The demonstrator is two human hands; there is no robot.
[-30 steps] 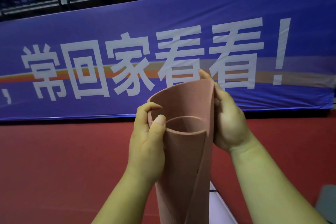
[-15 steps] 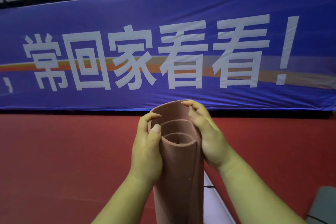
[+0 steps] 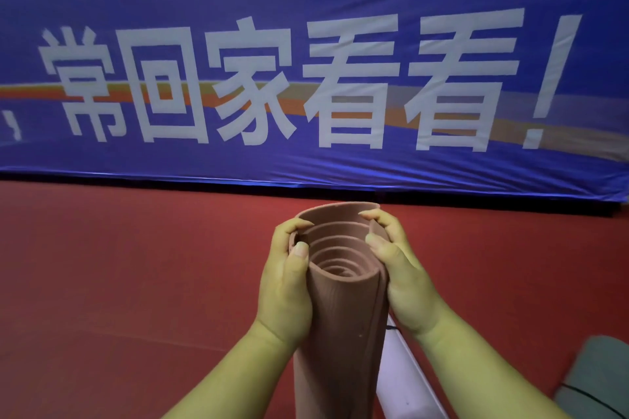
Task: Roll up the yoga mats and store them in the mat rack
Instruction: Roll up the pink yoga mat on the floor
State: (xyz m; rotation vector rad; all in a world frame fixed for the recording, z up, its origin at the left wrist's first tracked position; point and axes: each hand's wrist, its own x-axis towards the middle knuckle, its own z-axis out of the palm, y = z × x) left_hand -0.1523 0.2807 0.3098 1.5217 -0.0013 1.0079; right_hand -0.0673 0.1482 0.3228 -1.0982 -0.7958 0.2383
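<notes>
Head view, nearest first: two bare forearms rise from the bottom edge and meet round a dusty-pink yoga mat, which stands upright in front of the person, its lower part running out of the frame. The left hand grips the roll's left side near the top, fingers curled over the rim and thumb pressed on the near face. The right hand grips the opposite side, fingertips hooked over the rim into the coil. The open end of the mat faces up and shows a spiral of several layers, with the outermost layer standing a little higher at the far side. Just behind the roll to the right lies a white tube-like object, and a grey-green rolled mat sits at the lower right corner. A red floor stretches beyond. Farthest off hangs a blue banner with large white characters and an orange stripe.
</notes>
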